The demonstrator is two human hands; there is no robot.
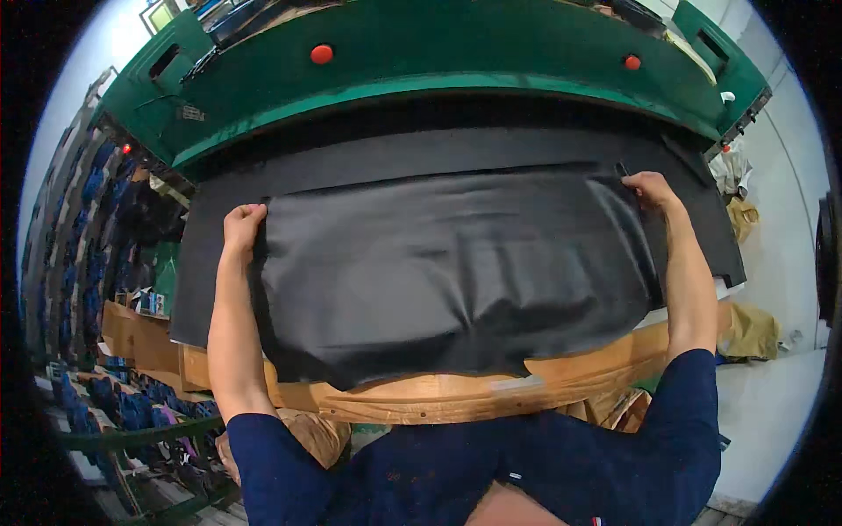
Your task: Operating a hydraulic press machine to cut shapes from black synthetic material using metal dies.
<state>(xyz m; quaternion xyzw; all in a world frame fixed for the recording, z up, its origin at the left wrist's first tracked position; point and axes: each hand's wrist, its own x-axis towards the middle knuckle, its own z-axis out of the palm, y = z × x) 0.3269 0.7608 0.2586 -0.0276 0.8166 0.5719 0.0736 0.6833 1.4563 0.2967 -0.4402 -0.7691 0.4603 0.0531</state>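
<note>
Sheet (377, 254), between left grip (243, 230) and right grip (650, 189)

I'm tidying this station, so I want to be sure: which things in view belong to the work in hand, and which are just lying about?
In use:
- black sheet, with the left hand and right hand at its upper corners
- black board beneath it
- green machine, seemingly

Apparently just lying about:
- cardboard box, left
- olive-tan bundle, right
</note>
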